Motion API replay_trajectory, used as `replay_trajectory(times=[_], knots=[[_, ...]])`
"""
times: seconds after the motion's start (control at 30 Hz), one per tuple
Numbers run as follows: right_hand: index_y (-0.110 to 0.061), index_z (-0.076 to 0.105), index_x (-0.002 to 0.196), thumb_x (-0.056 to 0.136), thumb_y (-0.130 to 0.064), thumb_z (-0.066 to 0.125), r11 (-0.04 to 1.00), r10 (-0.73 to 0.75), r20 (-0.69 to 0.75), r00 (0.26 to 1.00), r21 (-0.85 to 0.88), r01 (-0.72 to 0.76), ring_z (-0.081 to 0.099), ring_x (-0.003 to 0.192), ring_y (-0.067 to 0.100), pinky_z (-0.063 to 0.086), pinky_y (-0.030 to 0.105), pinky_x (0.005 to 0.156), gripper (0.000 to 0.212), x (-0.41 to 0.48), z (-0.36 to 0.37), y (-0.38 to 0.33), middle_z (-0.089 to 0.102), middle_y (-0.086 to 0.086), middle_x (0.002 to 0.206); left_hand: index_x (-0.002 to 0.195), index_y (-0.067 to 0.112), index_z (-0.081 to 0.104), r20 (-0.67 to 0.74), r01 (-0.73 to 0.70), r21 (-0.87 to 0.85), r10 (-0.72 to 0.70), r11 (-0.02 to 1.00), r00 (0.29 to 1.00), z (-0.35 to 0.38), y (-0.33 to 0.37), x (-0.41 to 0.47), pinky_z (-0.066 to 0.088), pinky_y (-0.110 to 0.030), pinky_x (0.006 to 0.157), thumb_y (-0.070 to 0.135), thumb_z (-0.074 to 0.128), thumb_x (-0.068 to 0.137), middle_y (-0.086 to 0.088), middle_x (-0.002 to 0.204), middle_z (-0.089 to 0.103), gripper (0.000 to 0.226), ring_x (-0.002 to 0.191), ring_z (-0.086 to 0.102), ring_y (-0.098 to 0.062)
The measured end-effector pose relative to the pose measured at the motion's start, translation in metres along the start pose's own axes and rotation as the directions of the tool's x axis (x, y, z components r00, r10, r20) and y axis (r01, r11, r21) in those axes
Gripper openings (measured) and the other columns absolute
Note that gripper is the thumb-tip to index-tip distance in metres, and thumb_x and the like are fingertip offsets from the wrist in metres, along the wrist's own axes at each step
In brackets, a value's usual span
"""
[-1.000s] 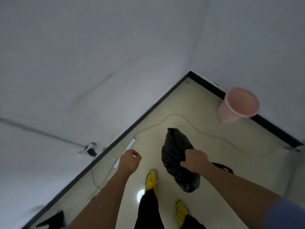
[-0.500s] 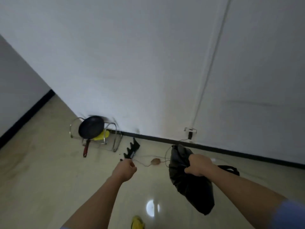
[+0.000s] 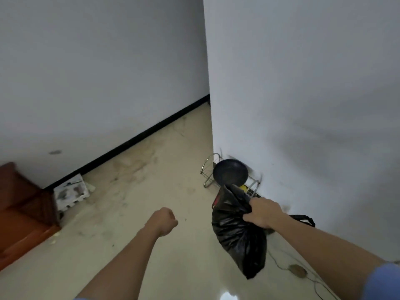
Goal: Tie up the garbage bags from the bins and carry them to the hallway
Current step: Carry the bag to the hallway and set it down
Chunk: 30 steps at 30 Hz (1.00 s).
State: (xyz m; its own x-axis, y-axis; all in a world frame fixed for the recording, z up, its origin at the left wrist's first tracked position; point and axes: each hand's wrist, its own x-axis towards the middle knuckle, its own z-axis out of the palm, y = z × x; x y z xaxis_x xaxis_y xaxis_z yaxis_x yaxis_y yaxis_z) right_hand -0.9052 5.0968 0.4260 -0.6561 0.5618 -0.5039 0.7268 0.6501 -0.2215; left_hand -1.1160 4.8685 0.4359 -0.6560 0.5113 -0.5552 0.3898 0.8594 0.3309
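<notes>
1. The right arm reached forward from the near right, with a blue sleeve [image 3: 383,280] edge at the upper arm. The right hand [image 3: 263,214] was back-up, its fingers curled over and gripping the gathered neck of the black garbage bag [image 3: 236,234].
2. The bag hung from that grip, right of centre, its body slanting down toward the near side. Its bunched top stood up past the knuckles. A black loop handle [image 3: 303,218] showed right of the wrist, against the white wall [image 3: 303,105].
3. The left arm reached forward from near centre. The left hand [image 3: 164,221] was closed in a fist with nothing seen in it, left of the bag and well apart from it.
4. Just beyond the bag, a dark frying pan [image 3: 230,174] rested on a wire rack [image 3: 207,169] at the foot of the wall corner.
5. On the left, a white carton [image 3: 71,194] sat against the black baseboard [image 3: 134,141]. It had dark markings on its face, too blurred to read. Brown wooden furniture [image 3: 21,217] stood just beside it at the left edge.
6. A thin cable [image 3: 279,264] lay on the beige floor [image 3: 151,180] at the near right.
</notes>
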Motion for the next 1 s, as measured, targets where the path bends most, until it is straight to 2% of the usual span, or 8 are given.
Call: replay_trajectory(times=[0.23, 0.4, 0.57, 0.7, 0.77, 0.87, 0.93, 1.0], knots=[[-0.016, 0.055, 0.088, 0.077, -0.05, 0.062, 0.989, -0.135, 0.002, 0.991, -0.056, 0.135, 0.062, 0.084, 0.024, 0.044, 0.031, 0.066, 0.036, 0.152, -0.065, -0.126, 0.063, 0.001, 0.092, 0.097, 0.004, 0.068, 0.006, 0.065, -0.054, -0.065, 0.996, 0.998, -0.097, -0.038, 0.104, 0.053, -0.034, 0.079, 0.024, 0.062, 0.088, -0.016, 0.093, 0.068, 0.023, 0.094, 0.067, -0.03], [-0.011, 0.055, 0.113, 0.079, -0.05, 0.061, 0.973, -0.204, 0.071, 0.976, -0.091, 0.21, 0.062, 0.099, 0.027, 0.049, 0.034, 0.079, 0.052, 0.273, -0.108, -0.203, 0.063, 0.006, 0.108, 0.083, 0.01, 0.058, -0.071, 0.131, -0.051, -0.134, 0.99, 0.988, -0.186, -0.053, 0.195, 0.049, -0.033, 0.07, 0.024, 0.06, 0.089, -0.011, 0.084, 0.059, 0.015, 0.075, 0.058, -0.024], [-0.013, 0.059, 0.108, 0.079, -0.047, 0.062, 0.962, -0.234, 0.101, 0.967, -0.12, 0.246, 0.064, 0.092, 0.024, 0.05, 0.032, 0.078, 0.045, 0.382, -0.176, -0.264, 0.066, 0.005, 0.103, 0.094, 0.007, 0.063, -0.117, 0.167, -0.085, -0.176, 0.982, 0.977, -0.264, -0.058, 0.273, 0.046, -0.031, 0.079, 0.026, 0.057, 0.093, -0.01, 0.099, 0.059, 0.019, 0.101, 0.063, -0.03], [-0.014, 0.056, 0.107, 0.079, -0.048, 0.062, 0.959, -0.237, 0.12, 0.964, -0.126, 0.252, 0.065, 0.09, 0.024, 0.051, 0.032, 0.077, 0.044, 0.467, -0.207, -0.305, 0.063, 0.003, 0.094, 0.112, -0.003, 0.064, -0.072, 0.203, -0.065, -0.207, 0.977, 0.976, -0.315, -0.071, 0.342, 0.049, -0.035, 0.089, 0.028, 0.054, 0.096, -0.015, 0.12, 0.061, 0.037, 0.107, 0.062, -0.031], [-0.014, 0.053, 0.108, 0.079, -0.05, 0.062, 0.962, -0.227, 0.131, 0.965, -0.125, 0.243, 0.061, 0.083, 0.021, 0.049, 0.032, 0.074, 0.047, 0.517, -0.218, -0.323, 0.057, -0.001, 0.087, 0.115, -0.003, 0.064, -0.061, 0.206, -0.063, -0.21, 0.976, 0.976, -0.341, -0.082, 0.394, 0.05, -0.034, 0.086, 0.027, 0.055, 0.095, -0.017, 0.122, 0.061, 0.037, 0.108, 0.062, -0.032], [-0.018, 0.05, 0.089, 0.081, -0.048, 0.061, 0.973, -0.169, 0.127, 0.977, -0.139, 0.187, 0.052, 0.066, 0.017, 0.042, 0.029, 0.061, 0.033, 0.593, -0.231, -0.344, 0.05, -0.003, 0.075, 0.115, -0.001, 0.064, -0.052, 0.189, -0.066, -0.192, 0.98, 0.98, -0.385, -0.095, 0.479, 0.048, -0.031, 0.078, 0.024, 0.058, 0.094, -0.017, 0.119, 0.064, 0.034, 0.109, 0.063, -0.033], [-0.022, 0.037, 0.07, 0.083, -0.045, 0.061, 0.987, -0.11, 0.129, 0.985, -0.099, 0.124, 0.04, 0.055, 0.015, 0.032, 0.028, 0.052, 0.035, 0.64, -0.245, -0.355, 0.041, -0.003, 0.066, 0.113, 0.002, 0.065, -0.052, 0.169, -0.06, -0.172, 0.984, 0.984, -0.42, -0.097, 0.535, 0.051, -0.032, 0.085, 0.024, 0.06, 0.092, -0.014, 0.12, 0.063, 0.031, 0.109, 0.063, -0.03], [-0.024, 0.029, 0.065, 0.081, -0.044, 0.061, 0.996, -0.061, 0.126, 0.99, -0.063, 0.07, 0.035, 0.052, 0.014, 0.028, 0.027, 0.05, 0.041, 0.68, -0.27, -0.364, 0.036, -0.004, 0.063, 0.108, 0.006, 0.068, -0.022, 0.145, -0.049, -0.146, 0.988, 0.989, -0.457, -0.092, 0.586, 0.051, -0.031, 0.087, 0.026, 0.062, 0.091, -0.011, 0.116, 0.065, 0.027, 0.108, 0.064, -0.028]])
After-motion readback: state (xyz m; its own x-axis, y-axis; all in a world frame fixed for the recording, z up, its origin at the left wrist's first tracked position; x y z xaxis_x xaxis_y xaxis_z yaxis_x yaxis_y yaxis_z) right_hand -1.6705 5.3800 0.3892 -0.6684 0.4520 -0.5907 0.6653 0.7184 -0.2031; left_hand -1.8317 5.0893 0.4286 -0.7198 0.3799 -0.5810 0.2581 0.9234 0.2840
